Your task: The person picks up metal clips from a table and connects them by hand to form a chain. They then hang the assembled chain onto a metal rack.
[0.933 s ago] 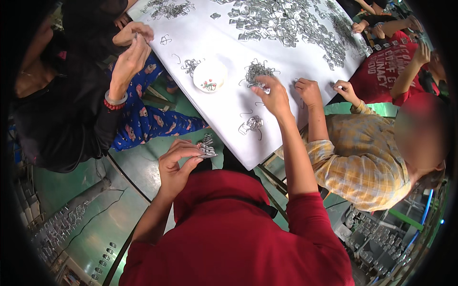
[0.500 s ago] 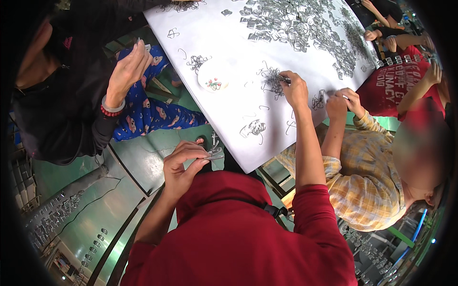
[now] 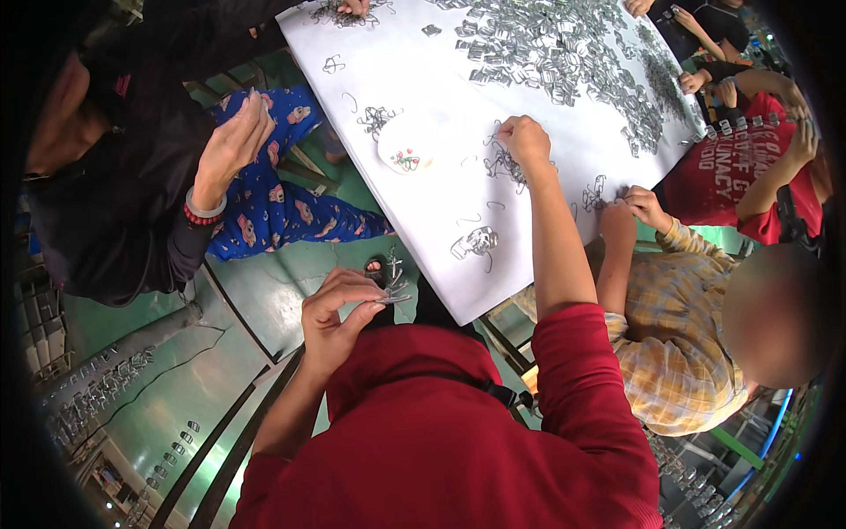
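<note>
My left hand point(image 3: 339, 310) is closed in a pinch at the table's near left corner. Between its thumb and fingers are small grey metal pieces point(image 3: 397, 291), several sticking out past the fingertips and hanging in a short string. Stretched out over the table, my right hand point(image 3: 527, 143) has its fingers drawn together at the edge of a tangled pile of dark wire hooks point(image 3: 504, 167). Its fingertips hide whatever is pinched there. Nearer me lies a small heap of shiny metal pieces point(image 3: 476, 242) with a few loose hooks around it.
A white table point(image 3: 423, 212) carries a wide spread of metal clips point(image 3: 529, 48) at its far side. A white dish point(image 3: 405, 148) holds small red and green bits. Co-workers sit on both sides; a plaid sleeve point(image 3: 679, 231) is close to my right arm.
My right hand has shifted slightly away from me and left over the hook pile. The dark wire seen at its fingertips no longer shows there. My left hand stays almost still.
</note>
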Demonstrator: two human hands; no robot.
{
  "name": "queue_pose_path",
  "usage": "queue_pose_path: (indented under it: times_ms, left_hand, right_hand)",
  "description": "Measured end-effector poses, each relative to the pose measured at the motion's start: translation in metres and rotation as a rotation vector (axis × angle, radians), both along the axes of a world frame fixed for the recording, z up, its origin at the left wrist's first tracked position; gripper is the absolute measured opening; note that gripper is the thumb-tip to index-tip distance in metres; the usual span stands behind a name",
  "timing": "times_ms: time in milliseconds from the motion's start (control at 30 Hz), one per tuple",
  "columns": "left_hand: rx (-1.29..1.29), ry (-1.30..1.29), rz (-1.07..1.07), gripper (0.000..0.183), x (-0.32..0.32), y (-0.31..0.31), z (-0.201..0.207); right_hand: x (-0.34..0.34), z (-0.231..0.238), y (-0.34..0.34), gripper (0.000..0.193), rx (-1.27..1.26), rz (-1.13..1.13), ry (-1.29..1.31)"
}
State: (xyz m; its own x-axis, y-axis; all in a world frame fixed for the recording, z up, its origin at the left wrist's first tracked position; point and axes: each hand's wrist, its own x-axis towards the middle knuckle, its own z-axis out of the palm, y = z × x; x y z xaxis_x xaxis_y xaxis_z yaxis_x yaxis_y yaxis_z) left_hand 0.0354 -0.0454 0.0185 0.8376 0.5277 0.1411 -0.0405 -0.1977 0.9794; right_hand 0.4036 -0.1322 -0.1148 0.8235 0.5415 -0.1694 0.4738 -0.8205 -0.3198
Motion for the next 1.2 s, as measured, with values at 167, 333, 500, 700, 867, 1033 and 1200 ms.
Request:
queue_pose_path:
  times_ms: [167, 333, 500, 700, 867, 1033, 1200]
  left_hand:
    - [-0.012, 0.010, 0.013, 0.011, -0.008, 0.004, 0.002]
    - [0.009, 0.002, 0.009, 0.013, -0.015, 0.008, -0.001]
    - [0.003, -0.016, 0.006, 0.013, -0.019, 0.010, -0.003]
    - [0.075, -0.017, -0.026, 0.013, -0.024, 0.023, -0.005]
    - [0.038, -0.021, -0.107, 0.013, -0.018, 0.030, 0.000]
    - [0.059, -0.047, -0.140, 0.013, -0.019, 0.037, 0.004]
    - [0.054, -0.106, -0.139, 0.012, -0.016, 0.043, 0.004]
  right_hand:
    - [0.012, -0.016, -0.004, 0.012, 0.090, 0.167, -0.015]
    - [0.014, -0.002, 0.002, 0.011, -0.069, 0.352, -0.083]
    - [0.012, 0.007, -0.011, 0.012, 0.273, 0.262, 0.095]
    - [-0.091, 0.094, -0.009, 0.009, 0.785, 0.107, 0.657]
    - [-0.193, 0.135, -0.003, 0.010, 0.898, 0.496, 0.833]
    - [-0.219, 0.156, 0.002, 0.010, 0.844, 0.603, 0.921]
    - [-0.216, 0.156, 0.004, 0.010, 0.864, 0.628, 1.005]
